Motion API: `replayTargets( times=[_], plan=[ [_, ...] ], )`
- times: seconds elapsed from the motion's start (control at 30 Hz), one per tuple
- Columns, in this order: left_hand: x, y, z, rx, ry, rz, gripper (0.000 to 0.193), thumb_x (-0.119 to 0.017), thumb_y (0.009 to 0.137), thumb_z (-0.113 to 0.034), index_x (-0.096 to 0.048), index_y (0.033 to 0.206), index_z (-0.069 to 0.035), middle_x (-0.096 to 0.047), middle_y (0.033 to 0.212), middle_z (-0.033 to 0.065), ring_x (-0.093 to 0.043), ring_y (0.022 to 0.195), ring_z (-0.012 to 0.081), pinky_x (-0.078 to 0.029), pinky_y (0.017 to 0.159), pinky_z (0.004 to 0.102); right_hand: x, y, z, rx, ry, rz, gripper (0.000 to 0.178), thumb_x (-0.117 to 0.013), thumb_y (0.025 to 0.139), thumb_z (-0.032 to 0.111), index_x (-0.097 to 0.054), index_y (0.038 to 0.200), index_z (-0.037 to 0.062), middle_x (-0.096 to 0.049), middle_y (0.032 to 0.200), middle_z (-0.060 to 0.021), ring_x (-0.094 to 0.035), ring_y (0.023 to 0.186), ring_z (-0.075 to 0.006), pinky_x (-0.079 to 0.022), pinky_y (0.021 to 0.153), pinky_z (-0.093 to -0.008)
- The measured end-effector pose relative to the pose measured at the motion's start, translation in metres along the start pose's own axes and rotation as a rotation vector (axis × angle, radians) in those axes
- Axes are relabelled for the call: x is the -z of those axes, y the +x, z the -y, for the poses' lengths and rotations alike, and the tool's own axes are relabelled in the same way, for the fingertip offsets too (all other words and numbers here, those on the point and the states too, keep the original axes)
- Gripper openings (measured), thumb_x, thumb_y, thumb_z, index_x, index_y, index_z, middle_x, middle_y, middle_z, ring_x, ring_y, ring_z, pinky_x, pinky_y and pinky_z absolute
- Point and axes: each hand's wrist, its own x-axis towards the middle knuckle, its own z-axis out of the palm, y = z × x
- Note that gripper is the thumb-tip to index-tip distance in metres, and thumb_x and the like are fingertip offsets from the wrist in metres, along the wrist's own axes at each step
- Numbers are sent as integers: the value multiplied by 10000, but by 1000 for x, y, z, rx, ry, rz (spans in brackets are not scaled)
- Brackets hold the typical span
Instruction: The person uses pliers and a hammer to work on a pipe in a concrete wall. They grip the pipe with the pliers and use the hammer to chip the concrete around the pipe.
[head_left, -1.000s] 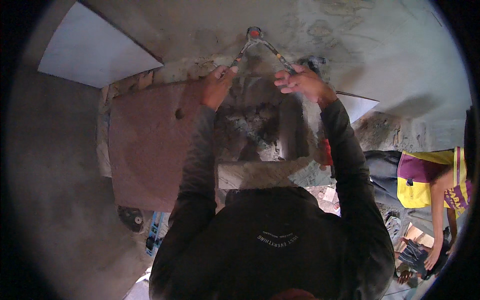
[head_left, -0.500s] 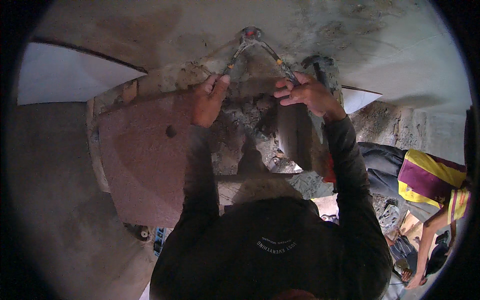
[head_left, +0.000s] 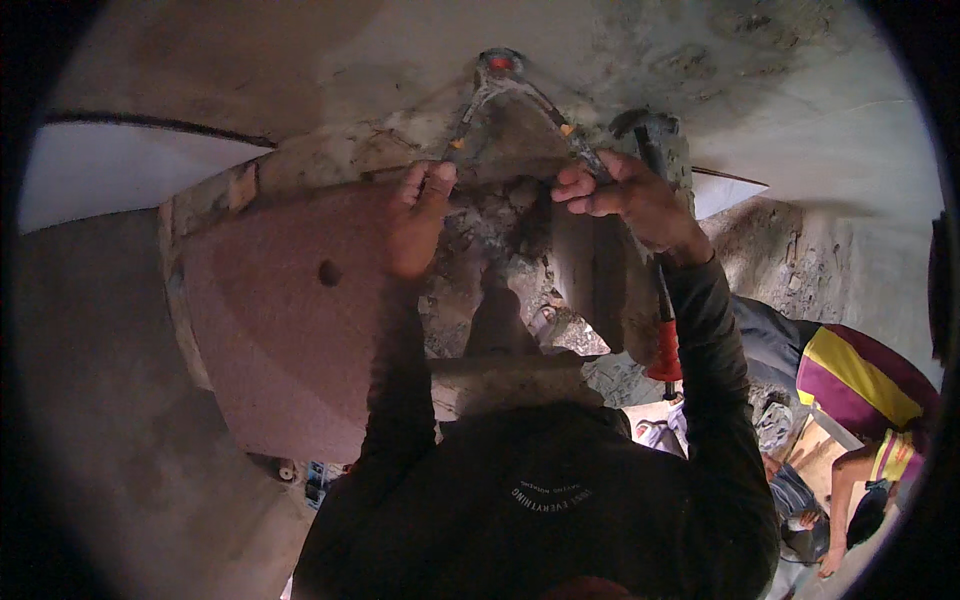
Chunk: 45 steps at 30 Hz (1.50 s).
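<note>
A V-shaped two-handled tool point(head_left: 500, 84), smeared with dried mortar, points away from me. Its round dark head has a red middle and sits against the grey wall; its exact kind cannot be made out. My left hand point(head_left: 420, 215) pinches the end of its left handle. Round the right handle, my right hand point(head_left: 635, 200) has its fingers curled. The handles are spread apart. Just right of my right hand is a hammer point(head_left: 650, 140) with a dark head and a red grip, its shaft partly behind my forearm.
A reddish slab point(head_left: 270, 330) with a round hole point(head_left: 330, 272) lies to the left. Between my arms is a rough opening with rubble point(head_left: 500, 230). White panels point(head_left: 130, 170) jut out on both sides. Another person point(head_left: 860, 375) in a yellow and maroon shirt bends at the right.
The view has shifted slightly, and more of the hammer's red grip shows beside my right arm. Both hands keep hold of the handles. The other person's arm has moved a little.
</note>
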Motion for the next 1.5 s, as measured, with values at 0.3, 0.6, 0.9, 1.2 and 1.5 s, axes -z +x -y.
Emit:
replayTargets(
  times=[0.3, 0.6, 0.9, 1.2, 1.5],
  plan=[
    [-8, -11, 15, -133, 137, -101, 431, -643, 1033, -437, -685, 1199, -42, -679, 916, 44, -588, 834, 156, -486, 776, 334, 7, 16, -32, 25, 100, -41, 171, -668, 837, -30, -591, 976, 31, -627, 1269, -173, -674, 1199, -332, -547, 1022, -429],
    [-36, -28, 33, -119, 202, -101, 378, -548, 1081, -420, -582, 1029, -48, -516, 805, -13, -453, 743, 116, -410, 660, 332, -3, 6, -60, 86, 78, -44, 150, -604, 852, -48, -536, 942, 51, -683, 1118, -109, -669, 1116, -238, -547, 999, -409],
    [-41, -16, 54, -101, 164, -61, 299, -569, 1074, -355, -570, 1014, -62, -518, 830, 14, -478, 773, 112, -421, 692, 313, -13, 6, -51, 76, 203, -24, 192, -618, 864, -93, -514, 904, 64, -678, 1088, -108, -675, 1148, -251, -539, 982, -377],
    [11, 11, 44, -244, 427, -183, 410, -667, 1013, -381, -667, 1209, -21, -711, 991, 173, -669, 890, 277, -531, 814, 397, -16, 13, -48, 40, 545, 46, 205, -628, 888, -114, -532, 966, 49, -624, 1176, -121, -669, 1216, -332, -569, 1000, -437],
    [14, 19, 8, -273, 288, -107, 294, -723, 990, -278, -706, 1084, 0, -696, 839, 103, -592, 790, 126, -502, 742, 304, -19, 31, -73, 96, 633, 58, 217, -621, 898, -119, -589, 996, 72, -633, 1168, -79, -673, 1198, -352, -571, 1009, -458]
  ],
)
